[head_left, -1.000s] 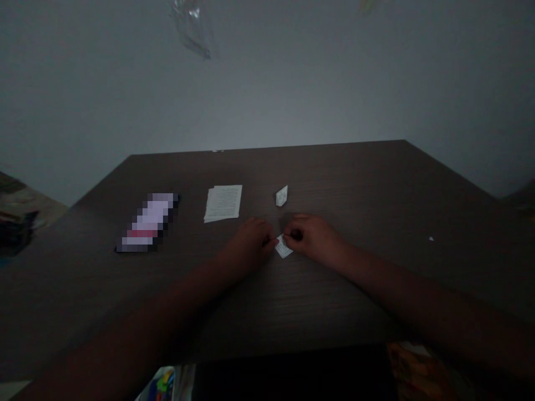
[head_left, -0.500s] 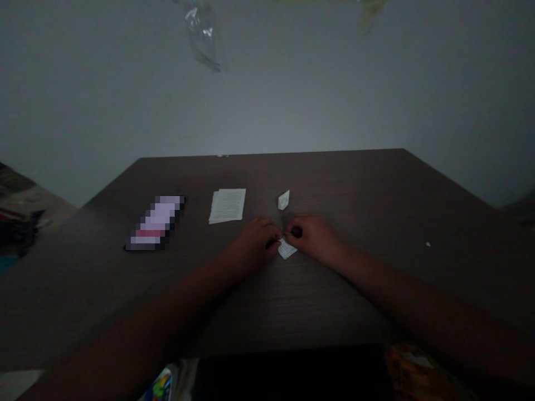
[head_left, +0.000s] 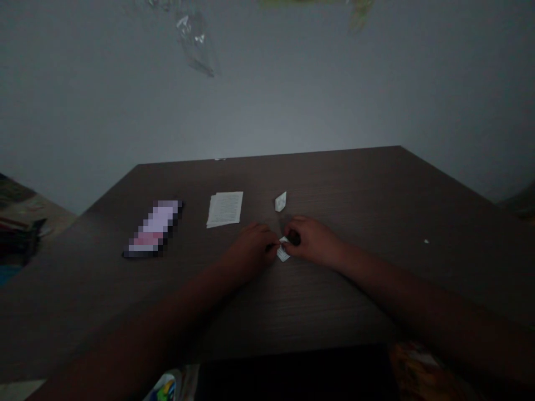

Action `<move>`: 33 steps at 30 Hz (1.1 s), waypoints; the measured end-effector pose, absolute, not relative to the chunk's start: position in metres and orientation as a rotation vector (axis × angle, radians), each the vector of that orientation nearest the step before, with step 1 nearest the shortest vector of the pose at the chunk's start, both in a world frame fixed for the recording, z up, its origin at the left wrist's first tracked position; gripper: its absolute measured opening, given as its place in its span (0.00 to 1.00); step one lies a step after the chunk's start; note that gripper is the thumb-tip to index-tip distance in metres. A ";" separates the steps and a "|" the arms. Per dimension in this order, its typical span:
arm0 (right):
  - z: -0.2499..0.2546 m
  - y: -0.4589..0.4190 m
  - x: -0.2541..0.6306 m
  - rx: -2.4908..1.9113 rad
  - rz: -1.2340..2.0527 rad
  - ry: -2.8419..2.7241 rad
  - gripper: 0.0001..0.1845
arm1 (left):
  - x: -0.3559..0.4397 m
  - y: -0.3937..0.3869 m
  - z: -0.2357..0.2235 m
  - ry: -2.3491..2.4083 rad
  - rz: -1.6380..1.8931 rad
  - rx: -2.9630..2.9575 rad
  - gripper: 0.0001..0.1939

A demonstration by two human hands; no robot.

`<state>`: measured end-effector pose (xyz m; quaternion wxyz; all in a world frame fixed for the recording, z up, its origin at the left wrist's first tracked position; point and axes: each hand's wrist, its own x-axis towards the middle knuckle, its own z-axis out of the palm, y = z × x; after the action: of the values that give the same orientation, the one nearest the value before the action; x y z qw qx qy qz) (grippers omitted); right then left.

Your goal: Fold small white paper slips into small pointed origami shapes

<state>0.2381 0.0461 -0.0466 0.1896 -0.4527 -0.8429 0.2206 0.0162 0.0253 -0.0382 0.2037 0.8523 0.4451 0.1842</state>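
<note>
On the dark wooden table (head_left: 376, 184) my left hand (head_left: 251, 250) and my right hand (head_left: 313, 242) meet over a small folded piece of white paper (head_left: 283, 252). Both hands have their fingers curled and pinch the paper from either side; the paper lies low on the tabletop and is partly hidden by my fingertips. A little beyond my hands stands a small folded paper shape (head_left: 280, 201). To its left lies a flat stack of printed paper squares (head_left: 225, 209).
A blurred-out flat rectangular object (head_left: 152, 229) lies on the left of the table. A tiny white scrap (head_left: 426, 241) sits at the right. A grey wall rises behind the table. Clutter shows at the far left edge and colourful things below the near edge.
The paper between my fingers looks narrower and more folded than a second ago. My hands have stayed in about the same place; the view has shifted slightly.
</note>
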 end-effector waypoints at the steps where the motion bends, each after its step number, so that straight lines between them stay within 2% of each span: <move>1: -0.047 0.046 0.238 -1.277 0.611 -2.378 0.08 | 0.016 0.026 -0.039 1.238 0.512 2.374 0.09; 12: -0.045 0.038 0.238 -1.295 0.495 -2.466 0.14 | 0.017 0.025 -0.035 1.266 0.465 2.349 0.08; 20: -0.035 0.035 0.246 -1.267 0.614 -2.558 0.28 | 0.012 0.020 -0.033 1.274 0.272 2.493 0.08; 22: -0.035 0.036 0.247 -1.261 0.638 -2.535 0.25 | 0.010 0.018 -0.032 1.265 0.260 2.502 0.11; 27: -0.042 0.039 0.247 -1.236 0.635 -2.463 0.10 | 0.009 0.016 -0.026 1.245 0.229 2.491 0.13; 33: -0.046 0.036 0.244 -1.283 0.560 -2.486 0.18 | 0.006 0.014 -0.021 1.212 0.207 2.456 0.17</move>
<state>0.2444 0.0355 -0.0461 0.1439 -0.4452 -0.8622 0.1942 0.0057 0.0137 -0.0209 0.1963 0.8769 0.4326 0.0740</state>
